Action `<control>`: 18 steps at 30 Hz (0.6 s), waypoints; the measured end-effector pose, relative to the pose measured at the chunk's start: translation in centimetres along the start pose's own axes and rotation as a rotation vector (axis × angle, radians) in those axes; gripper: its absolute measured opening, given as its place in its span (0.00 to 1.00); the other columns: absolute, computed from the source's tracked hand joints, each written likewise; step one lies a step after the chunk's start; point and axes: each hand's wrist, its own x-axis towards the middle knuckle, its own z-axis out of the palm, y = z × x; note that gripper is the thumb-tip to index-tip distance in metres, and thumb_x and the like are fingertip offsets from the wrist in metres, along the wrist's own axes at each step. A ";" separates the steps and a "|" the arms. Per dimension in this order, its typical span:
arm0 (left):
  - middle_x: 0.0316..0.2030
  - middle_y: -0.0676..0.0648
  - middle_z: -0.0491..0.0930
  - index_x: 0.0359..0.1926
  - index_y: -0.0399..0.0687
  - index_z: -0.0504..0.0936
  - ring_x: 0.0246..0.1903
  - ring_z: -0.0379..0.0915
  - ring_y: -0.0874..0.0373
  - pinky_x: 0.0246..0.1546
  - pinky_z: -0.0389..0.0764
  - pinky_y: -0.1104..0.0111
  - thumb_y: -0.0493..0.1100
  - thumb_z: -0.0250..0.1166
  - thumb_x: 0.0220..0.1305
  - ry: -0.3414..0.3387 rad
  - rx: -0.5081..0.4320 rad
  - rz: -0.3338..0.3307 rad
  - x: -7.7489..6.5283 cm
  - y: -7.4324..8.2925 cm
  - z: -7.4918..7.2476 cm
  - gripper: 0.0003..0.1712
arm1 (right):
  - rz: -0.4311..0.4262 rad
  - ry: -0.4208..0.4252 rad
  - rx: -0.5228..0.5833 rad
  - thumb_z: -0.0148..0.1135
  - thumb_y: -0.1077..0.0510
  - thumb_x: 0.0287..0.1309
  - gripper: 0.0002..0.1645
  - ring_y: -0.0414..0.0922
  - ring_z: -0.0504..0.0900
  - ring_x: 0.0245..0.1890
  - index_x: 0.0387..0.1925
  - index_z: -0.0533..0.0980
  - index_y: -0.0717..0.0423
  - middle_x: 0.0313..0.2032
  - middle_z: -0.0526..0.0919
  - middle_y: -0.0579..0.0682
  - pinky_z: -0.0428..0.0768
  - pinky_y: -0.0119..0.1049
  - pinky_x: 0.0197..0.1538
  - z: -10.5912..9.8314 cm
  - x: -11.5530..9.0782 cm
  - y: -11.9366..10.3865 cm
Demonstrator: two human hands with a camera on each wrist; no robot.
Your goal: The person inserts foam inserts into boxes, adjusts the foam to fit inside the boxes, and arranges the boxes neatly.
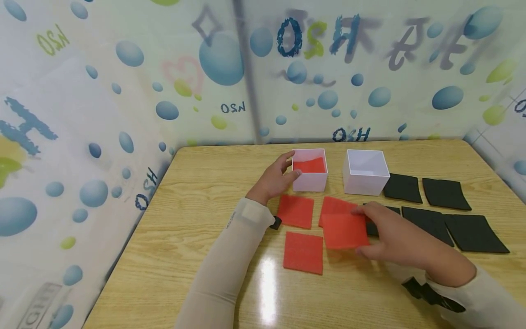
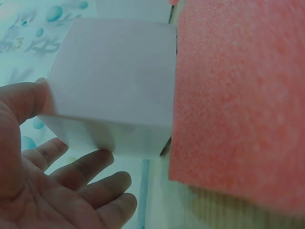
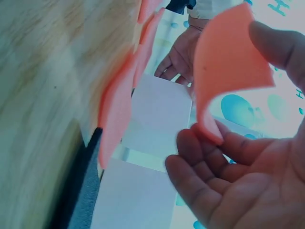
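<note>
My left hand holds the left white box by its left side, thumb over the front rim and fingers along the side. A red foam square shows inside this box. My right hand pinches another red foam square between thumb and fingers, above the table. In the right wrist view, that held red square bends into a curve. Behind it, partly covered, lies a red foam square. Two more red squares lie flat, one near the box and one closer to me.
A second white box stands to the right of the first, its visible inside bare white. Several black foam squares lie flat on the right of the wooden table. Printed curtain-like walls rise behind and at the sides.
</note>
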 end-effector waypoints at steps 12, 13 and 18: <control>0.79 0.49 0.63 0.83 0.71 0.55 0.80 0.57 0.48 0.74 0.70 0.49 0.55 0.62 0.77 0.004 0.019 0.003 0.2 -0.1 0.0 0.40 | 0.067 0.120 0.085 0.81 0.44 0.56 0.53 0.63 0.76 0.65 0.73 0.67 0.64 0.68 0.73 0.62 0.79 0.63 0.64 -0.3 0.6 0.1; 0.79 0.49 0.63 0.83 0.71 0.55 0.80 0.57 0.48 0.74 0.70 0.49 0.55 0.62 0.77 0.004 0.018 0.004 0.2 -0.1 0.0 0.40 | 0.070 0.128 0.084 0.81 0.43 0.56 0.53 0.64 0.76 0.66 0.74 0.67 0.64 0.68 0.72 0.62 0.78 0.64 0.65 -0.3 0.6 0.2; 0.79 0.50 0.63 0.83 0.71 0.55 0.80 0.57 0.47 0.74 0.70 0.48 0.55 0.62 0.77 0.002 0.016 0.007 0.2 0.0 0.0 0.40 | 0.070 0.153 0.110 0.80 0.41 0.56 0.55 0.66 0.74 0.68 0.75 0.66 0.65 0.70 0.70 0.63 0.77 0.66 0.65 -0.3 0.7 0.4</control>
